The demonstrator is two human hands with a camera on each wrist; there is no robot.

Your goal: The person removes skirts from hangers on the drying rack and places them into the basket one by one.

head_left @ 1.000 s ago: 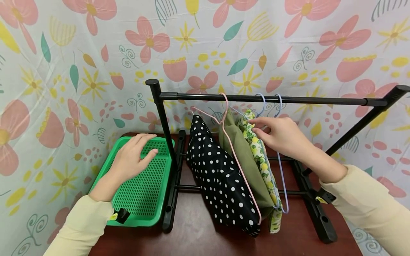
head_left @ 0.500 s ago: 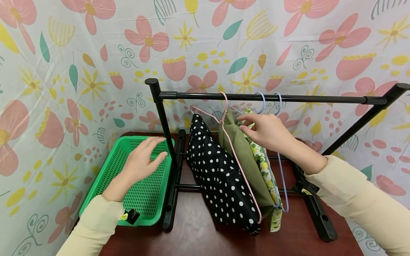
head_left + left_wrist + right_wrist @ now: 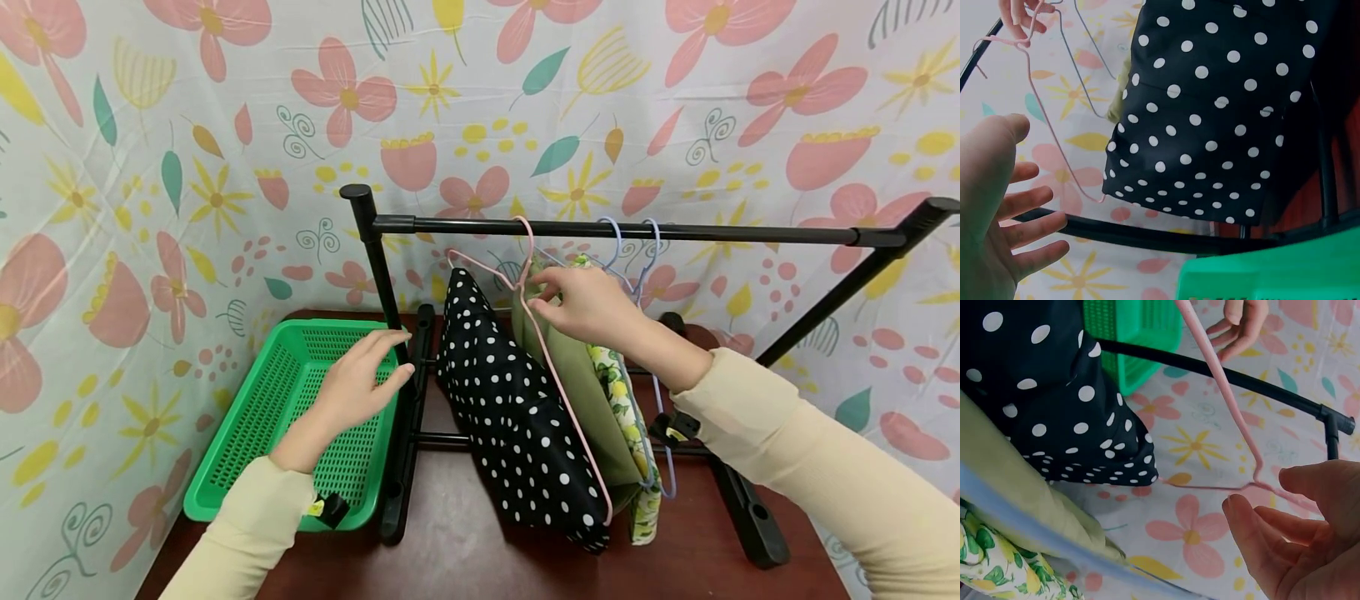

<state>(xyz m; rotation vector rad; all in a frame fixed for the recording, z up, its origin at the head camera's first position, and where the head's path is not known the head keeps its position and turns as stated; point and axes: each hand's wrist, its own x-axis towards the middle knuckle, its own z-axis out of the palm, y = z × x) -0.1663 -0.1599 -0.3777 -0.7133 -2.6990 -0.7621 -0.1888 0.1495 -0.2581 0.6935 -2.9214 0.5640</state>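
Note:
My right hand [image 3: 581,308] reaches in over the olive cloth [image 3: 573,392], at the neck of a pink clothes hanger [image 3: 1225,387]. In the right wrist view thumb and forefinger stand apart close to where the hanger's wires meet. From that hanger hangs a black cloth with white polka dots [image 3: 510,408]. Behind the olive cloth a lemon-print cloth [image 3: 618,392] hangs, partly covered by my right hand and forearm. Over the green basket [image 3: 255,425], beside the rack's left post, my left hand [image 3: 356,383] is held with spread, relaxed fingers and nothing in them.
The black clothes rack [image 3: 750,236] stands on a dark red-brown table [image 3: 465,567], its top bar carrying the hangers. Two blue hangers hook on right of the pink one, the rightmost blue hanger [image 3: 657,237] without cloth. A flowered curtain [image 3: 480,100] closes off the back.
My right hand has moved left from the lemon-print cloth to the pink hanger's neck. The left hand has drifted right across the basket toward the rack post. The hanging cloths stay put.

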